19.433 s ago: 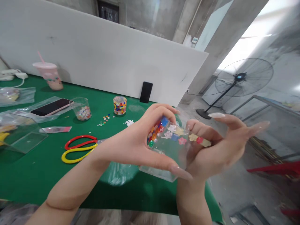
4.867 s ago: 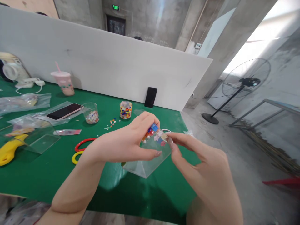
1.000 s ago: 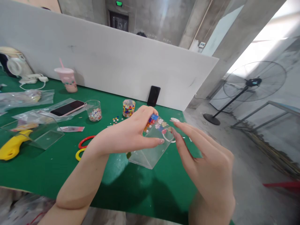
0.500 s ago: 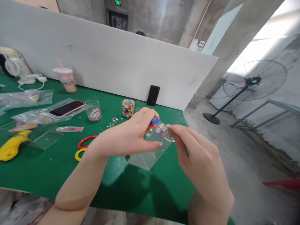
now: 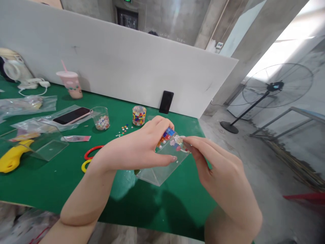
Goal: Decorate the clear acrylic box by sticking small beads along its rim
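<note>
My left hand (image 5: 138,150) grips a clear plastic box (image 5: 158,171) above the green table (image 5: 50,176), thumb along its side and fingers curled over the top. Small coloured flower and square beads (image 5: 171,137) line the box's upper edge. My right hand (image 5: 218,173) reaches in from the right with its fingertips pinched together on one of those beads at the box's top right corner; what the fingers hold is too small to name.
On the table stand a glass of beads (image 5: 101,118), a mosaic-covered cup (image 5: 139,115), a pink drink cup (image 5: 69,84) and a leaning black phone (image 5: 166,101). A second phone (image 5: 72,115), another clear box (image 5: 48,147), red-and-yellow scissors (image 5: 88,159) and plastic bags lie left. A standing fan (image 5: 274,86) is off to the right.
My right hand, open with fingers stretched a second ago, has closed in and pinched at the beads on the box's top edge. The left hand keeps its hold on the box.
</note>
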Demonstrator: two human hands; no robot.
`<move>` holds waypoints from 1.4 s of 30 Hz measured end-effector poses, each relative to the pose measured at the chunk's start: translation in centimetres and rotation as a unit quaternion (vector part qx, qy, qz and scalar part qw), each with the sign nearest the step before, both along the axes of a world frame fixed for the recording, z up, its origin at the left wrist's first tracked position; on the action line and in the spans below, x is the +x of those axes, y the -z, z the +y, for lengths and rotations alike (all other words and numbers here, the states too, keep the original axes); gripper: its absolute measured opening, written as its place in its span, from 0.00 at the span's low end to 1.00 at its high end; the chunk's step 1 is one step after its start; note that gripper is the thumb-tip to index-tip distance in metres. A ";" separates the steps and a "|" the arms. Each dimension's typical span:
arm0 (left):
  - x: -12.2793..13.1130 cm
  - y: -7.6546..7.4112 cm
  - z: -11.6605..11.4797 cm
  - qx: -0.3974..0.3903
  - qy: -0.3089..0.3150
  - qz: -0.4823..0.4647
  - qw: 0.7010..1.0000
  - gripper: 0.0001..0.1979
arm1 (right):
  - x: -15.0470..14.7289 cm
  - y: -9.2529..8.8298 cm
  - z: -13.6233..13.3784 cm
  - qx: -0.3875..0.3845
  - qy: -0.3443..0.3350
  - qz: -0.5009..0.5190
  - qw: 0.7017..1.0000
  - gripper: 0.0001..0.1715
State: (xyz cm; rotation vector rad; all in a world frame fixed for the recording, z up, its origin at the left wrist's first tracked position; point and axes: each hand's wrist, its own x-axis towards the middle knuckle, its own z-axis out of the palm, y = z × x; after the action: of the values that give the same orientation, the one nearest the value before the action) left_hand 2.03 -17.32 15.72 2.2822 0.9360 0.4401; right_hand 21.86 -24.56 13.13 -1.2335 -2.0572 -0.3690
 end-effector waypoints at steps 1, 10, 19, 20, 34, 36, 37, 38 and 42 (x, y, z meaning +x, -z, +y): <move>0.0 0.0 0.0 0.001 0.002 0.002 1.000 0.14 | 0.0 0.0 0.0 -0.002 -0.001 -0.004 1.000 0.13; 0.0 -0.1 0.1 0.000 0.012 0.019 1.000 0.15 | 0.0 0.3 -0.2 0.005 0.003 -0.018 1.000 0.14; 0.2 -0.1 0.1 0.005 0.015 0.016 1.000 0.12 | -0.4 0.2 -0.1 0.022 0.022 -0.062 0.998 0.16; 0.2 -0.1 0.1 0.005 0.014 0.017 1.000 0.12 | -0.5 0.2 0.0 0.028 0.022 -0.065 0.997 0.16; 0.2 -0.2 0.4 0.000 -0.035 0.023 0.999 0.15 | -0.5 0.8 1.6 0.094 0.033 -0.118 0.988 0.15; 0.4 -0.2 0.4 0.002 -0.053 0.021 0.998 0.16 | -0.5 0.8 2.1 0.108 0.032 -0.122 0.986 0.14; 0.5 -0.1 0.4 0.002 -0.060 0.020 0.998 0.16 | -0.5 0.9 2.3 0.110 0.032 -0.122 0.986 0.13; 0.6 -0.1 0.4 0.003 -0.067 0.018 0.998 0.16 | -0.5 0.9 2.5 0.111 0.033 -0.121 0.986 0.13; 1.1 -0.2 0.3 0.002 -0.089 0.015 0.996 0.14 | -0.2 1.0 3.1 0.117 0.031 -0.112 0.986 0.11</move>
State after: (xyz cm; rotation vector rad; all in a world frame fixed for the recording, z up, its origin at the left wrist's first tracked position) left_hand 3.11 -16.99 15.91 2.2238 1.1601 0.4859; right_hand 21.62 -21.50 12.15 -1.1572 -2.0910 -0.7867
